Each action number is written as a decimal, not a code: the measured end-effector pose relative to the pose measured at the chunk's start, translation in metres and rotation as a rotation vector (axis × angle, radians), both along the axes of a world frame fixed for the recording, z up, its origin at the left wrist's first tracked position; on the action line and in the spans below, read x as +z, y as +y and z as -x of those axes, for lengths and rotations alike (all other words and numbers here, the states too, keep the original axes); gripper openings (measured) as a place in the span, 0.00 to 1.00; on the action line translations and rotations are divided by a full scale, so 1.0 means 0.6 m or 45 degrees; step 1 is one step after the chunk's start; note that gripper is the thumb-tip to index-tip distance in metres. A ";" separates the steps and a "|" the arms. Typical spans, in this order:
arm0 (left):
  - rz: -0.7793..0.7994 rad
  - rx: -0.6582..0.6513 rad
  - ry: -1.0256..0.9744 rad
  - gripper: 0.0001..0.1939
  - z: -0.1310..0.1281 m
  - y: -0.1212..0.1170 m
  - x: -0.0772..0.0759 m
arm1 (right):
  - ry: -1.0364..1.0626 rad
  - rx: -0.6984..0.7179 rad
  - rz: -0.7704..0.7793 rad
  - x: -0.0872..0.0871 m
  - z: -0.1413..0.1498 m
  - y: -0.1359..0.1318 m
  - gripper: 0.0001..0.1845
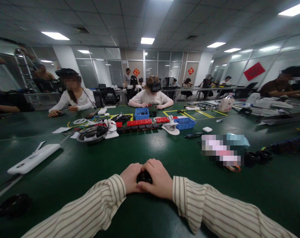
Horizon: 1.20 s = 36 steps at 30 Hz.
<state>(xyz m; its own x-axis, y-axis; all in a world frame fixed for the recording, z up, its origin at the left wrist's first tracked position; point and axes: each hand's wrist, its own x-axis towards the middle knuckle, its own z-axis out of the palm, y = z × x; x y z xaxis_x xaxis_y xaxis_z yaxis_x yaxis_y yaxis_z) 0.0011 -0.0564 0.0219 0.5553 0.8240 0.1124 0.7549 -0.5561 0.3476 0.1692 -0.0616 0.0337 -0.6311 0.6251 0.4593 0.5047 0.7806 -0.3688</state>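
Note:
My left hand and my right hand rest together on the green table close to its near edge. Both are curled around a small black round object held between them; only a sliver of it shows between the fingers. Both arms wear striped long sleeves.
A white power strip lies at the left and a black round part at the near left. Blue bins, red and black parts and a white clamp sit mid-table. Black round parts lie to the right. Other people sit across the table.

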 end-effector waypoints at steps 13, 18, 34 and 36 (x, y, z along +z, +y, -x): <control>0.026 -0.081 0.042 0.15 0.003 0.008 -0.008 | 0.170 0.554 -0.098 0.008 -0.004 0.000 0.11; 0.024 -0.032 -0.032 0.25 0.004 0.003 -0.006 | 0.230 0.406 -0.061 0.008 -0.006 0.000 0.18; 0.004 -0.026 0.021 0.17 -0.001 0.002 0.001 | 0.084 0.223 -0.052 0.006 -0.006 -0.003 0.08; 0.001 -0.026 0.038 0.16 0.000 0.004 -0.001 | 0.145 0.345 -0.087 0.005 -0.006 -0.001 0.07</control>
<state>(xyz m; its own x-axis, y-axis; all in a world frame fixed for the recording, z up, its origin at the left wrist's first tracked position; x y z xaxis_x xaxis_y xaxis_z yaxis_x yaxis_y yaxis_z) 0.0008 -0.0543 0.0212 0.5749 0.8127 0.0949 0.7534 -0.5711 0.3259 0.1726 -0.0620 0.0369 -0.7127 0.4058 0.5722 0.2327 0.9063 -0.3528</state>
